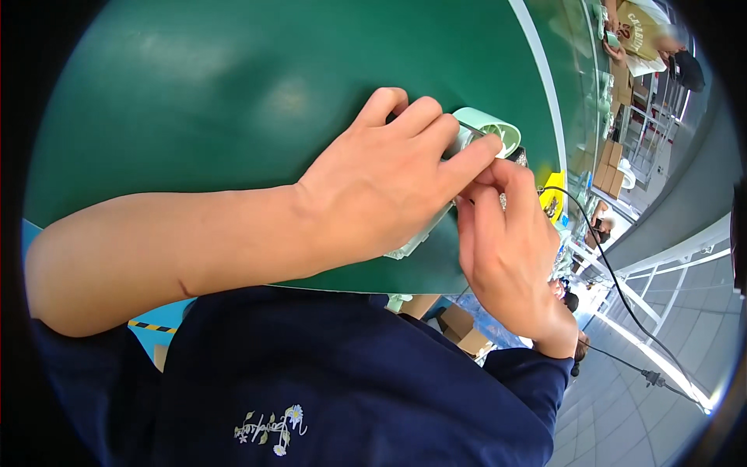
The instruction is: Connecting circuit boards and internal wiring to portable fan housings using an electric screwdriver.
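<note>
A mint-green plastic housing with a round, ribbed opening, like a small handheld fan's head, lies at the edge of the green tabletop. My left hand is closed over it, covering most of its body. Below that palm a pale, translucent edge shows; whether it belongs to the same piece is hidden. My right hand meets the left fingertips just below the round opening. Its thumb and fingers are pinched together, and what sits between them is too small and covered to make out.
Beyond the fingers, a yellow bin holds small metal parts. A black cable hangs at the right. Past the white table edge strip are cardboard boxes and a person at work. More open boxes stand below the table.
</note>
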Demonstrator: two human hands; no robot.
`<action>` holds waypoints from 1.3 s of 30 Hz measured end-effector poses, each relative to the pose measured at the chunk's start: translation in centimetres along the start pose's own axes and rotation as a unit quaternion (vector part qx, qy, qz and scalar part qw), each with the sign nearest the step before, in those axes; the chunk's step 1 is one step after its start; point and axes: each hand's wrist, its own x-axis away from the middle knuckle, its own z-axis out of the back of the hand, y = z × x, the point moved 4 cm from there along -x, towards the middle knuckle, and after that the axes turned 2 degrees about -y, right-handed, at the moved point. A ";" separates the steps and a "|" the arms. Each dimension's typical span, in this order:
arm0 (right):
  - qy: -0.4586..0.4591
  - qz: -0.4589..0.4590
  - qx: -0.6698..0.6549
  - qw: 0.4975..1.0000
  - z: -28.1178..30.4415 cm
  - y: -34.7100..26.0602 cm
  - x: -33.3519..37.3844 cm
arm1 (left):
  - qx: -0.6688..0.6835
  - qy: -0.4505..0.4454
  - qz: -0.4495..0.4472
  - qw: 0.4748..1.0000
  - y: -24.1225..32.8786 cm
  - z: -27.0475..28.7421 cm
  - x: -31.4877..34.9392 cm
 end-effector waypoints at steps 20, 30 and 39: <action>-0.026 -0.010 0.011 1.000 0.3 -0.3 -0.6 | -0.008 -0.006 -0.006 1.000 -0.2 0.9 -0.3; -0.013 -0.010 0.039 0.999 0.1 -0.1 -0.5 | -0.008 -0.001 -0.009 1.000 -0.2 0.9 -0.5; 0.003 -0.005 0.077 0.997 -0.4 -0.7 -0.5 | -0.008 0.001 -0.011 1.000 -0.2 0.7 -0.1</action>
